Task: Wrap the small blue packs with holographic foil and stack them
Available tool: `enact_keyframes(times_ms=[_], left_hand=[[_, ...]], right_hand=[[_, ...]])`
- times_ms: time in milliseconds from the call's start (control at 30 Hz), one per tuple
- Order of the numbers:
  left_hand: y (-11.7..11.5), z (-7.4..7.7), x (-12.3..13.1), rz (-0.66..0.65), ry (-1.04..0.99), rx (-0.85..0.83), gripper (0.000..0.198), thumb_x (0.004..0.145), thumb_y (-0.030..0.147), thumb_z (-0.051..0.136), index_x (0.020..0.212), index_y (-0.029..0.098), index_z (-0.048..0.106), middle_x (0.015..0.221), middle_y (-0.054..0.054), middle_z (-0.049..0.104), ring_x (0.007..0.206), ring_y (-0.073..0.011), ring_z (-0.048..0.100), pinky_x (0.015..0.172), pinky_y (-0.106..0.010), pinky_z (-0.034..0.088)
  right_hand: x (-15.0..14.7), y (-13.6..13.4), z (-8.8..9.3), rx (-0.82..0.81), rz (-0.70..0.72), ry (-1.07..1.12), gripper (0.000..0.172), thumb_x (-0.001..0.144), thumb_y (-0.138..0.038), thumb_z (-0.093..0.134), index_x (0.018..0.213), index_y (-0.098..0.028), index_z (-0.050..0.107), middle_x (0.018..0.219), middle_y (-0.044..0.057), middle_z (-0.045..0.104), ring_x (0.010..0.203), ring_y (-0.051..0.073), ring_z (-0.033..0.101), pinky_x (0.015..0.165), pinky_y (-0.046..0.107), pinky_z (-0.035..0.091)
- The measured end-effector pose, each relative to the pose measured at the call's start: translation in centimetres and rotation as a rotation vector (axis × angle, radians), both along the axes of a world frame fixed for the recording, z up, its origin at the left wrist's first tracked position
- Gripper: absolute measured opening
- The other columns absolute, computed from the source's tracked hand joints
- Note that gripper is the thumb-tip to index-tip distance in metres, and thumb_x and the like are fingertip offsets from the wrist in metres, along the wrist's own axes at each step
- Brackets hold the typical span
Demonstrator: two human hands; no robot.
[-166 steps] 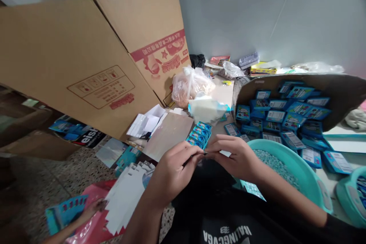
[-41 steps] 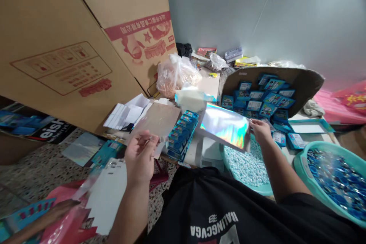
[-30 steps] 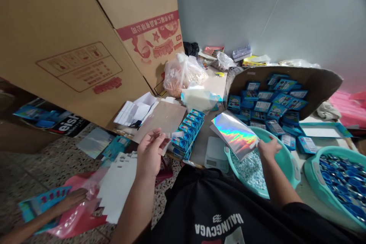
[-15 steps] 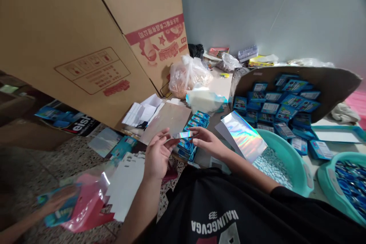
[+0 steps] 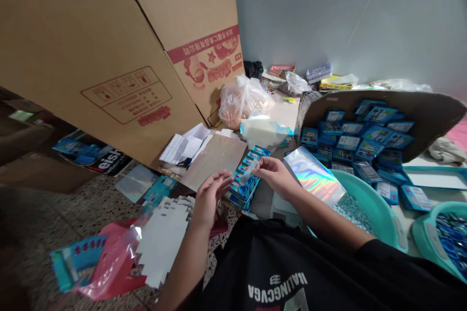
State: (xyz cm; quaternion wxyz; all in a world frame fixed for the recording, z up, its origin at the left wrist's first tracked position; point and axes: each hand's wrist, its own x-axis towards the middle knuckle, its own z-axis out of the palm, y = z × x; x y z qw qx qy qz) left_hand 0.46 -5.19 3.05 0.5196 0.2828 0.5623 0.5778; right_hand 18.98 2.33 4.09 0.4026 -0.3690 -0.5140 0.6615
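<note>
My right hand (image 5: 272, 175) pinches a small silvery, translucent strip (image 5: 249, 172), slightly blurred, above a row of blue display trays. My left hand (image 5: 211, 194) is beside it on the left, fingers stretched out and apart, with nothing visible in them. Under the strip, the stacked blue trays (image 5: 241, 200) hold small blue items with round fronts. A shiny rainbow-sheen film sheet (image 5: 315, 175) lies to the right, under my right forearm and partly over a teal basin (image 5: 383, 214) of small pale blue pieces. Left of the trays is a flat brownish sheet (image 5: 215, 160).
Tall cardboard boxes (image 5: 120, 43) stand at the left. An open carton (image 5: 430, 107) at the right spills blue packs (image 5: 368, 148). Another teal basin (image 5: 423, 228) holds dark blue wrapped pieces. White cut card (image 5: 164, 238) and a pink plastic bag (image 5: 116, 257) are low on the left.
My hands have drawn apart; the left has let go of the strip and its fingers have spread. The strip stays in my right hand. Another person's hand at lower left has gone from view.
</note>
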Motion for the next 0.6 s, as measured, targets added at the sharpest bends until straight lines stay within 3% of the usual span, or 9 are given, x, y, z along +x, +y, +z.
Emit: enact_keyframes(times_ms=[67, 167, 300, 400, 467, 600], left_hand=[[0.1, 0.3, 0.0, -0.058, 0.158, 0.072, 0.047, 0.08, 0.039, 0.067, 0.12, 0.016, 0.061, 0.12, -0.014, 0.068, 0.107, -0.0241, 0.066, 0.092, -0.036, 0.052], [0.2, 0.8, 0.6, -0.251, 0.367, 0.115, 0.057, 0.079, 0.039, 0.07, 0.131, 0.018, 0.056, 0.121, -0.012, 0.067, 0.106, -0.0225, 0.066, 0.095, -0.036, 0.05], [0.3, 0.8, 1.4, -0.361, 0.601, 0.08, 0.028, 0.079, 0.034, 0.068, 0.1, 0.017, 0.073, 0.099, -0.008, 0.075, 0.095, -0.0218, 0.068, 0.088, -0.032, 0.051], [0.2, 0.6, 1.8, -0.295, 0.649, 0.086, 0.02, 0.08, 0.036, 0.066, 0.086, 0.018, 0.073, 0.086, -0.005, 0.074, 0.083, -0.0193, 0.068, 0.078, -0.028, 0.051], [0.3, 0.4, 2.1, -0.198, 0.604, 0.082, 0.022, 0.08, 0.039, 0.066, 0.084, 0.018, 0.072, 0.082, -0.004, 0.073, 0.078, -0.0175, 0.066, 0.073, -0.026, 0.05], [0.5, -0.3, 2.4, -0.05, 0.44, 0.035, 0.027, 0.079, 0.043, 0.068, 0.086, 0.017, 0.07, 0.074, -0.001, 0.069, 0.072, -0.0143, 0.063, 0.069, -0.023, 0.048]], right_hand=[[0.4, 0.0, 0.1, 0.079, 0.151, -0.156, 0.017, 0.069, -0.028, 0.065, 0.064, -0.018, 0.053, 0.057, -0.006, 0.049, 0.056, 0.009, 0.043, 0.056, 0.023, 0.033], [0.6, -0.3, 0.5, 0.232, 0.39, -0.4, 0.006, 0.072, -0.021, 0.059, 0.068, -0.016, 0.057, 0.06, -0.005, 0.052, 0.058, 0.01, 0.044, 0.055, 0.023, 0.032], [0.4, -0.6, 0.8, 0.35, 0.479, -0.56, 0.003, 0.071, -0.015, 0.056, 0.071, -0.016, 0.059, 0.063, -0.004, 0.054, 0.061, 0.011, 0.047, 0.054, 0.023, 0.032], [0.1, -0.5, 0.3, 0.329, 0.454, -0.549, 0.003, 0.073, -0.016, 0.058, 0.071, -0.016, 0.058, 0.064, -0.003, 0.055, 0.062, 0.011, 0.049, 0.056, 0.023, 0.034], [-0.1, -0.5, -0.5, 0.252, 0.408, -0.431, 0.005, 0.075, -0.021, 0.061, 0.078, -0.017, 0.059, 0.073, -0.002, 0.06, 0.069, 0.013, 0.054, 0.062, 0.024, 0.04], [-0.8, -1.2, -3.1, 0.095, 0.321, -0.132, 0.033, 0.072, -0.036, 0.074, 0.092, -0.019, 0.054, 0.09, 0.001, 0.061, 0.082, 0.016, 0.059, 0.074, 0.029, 0.049]])
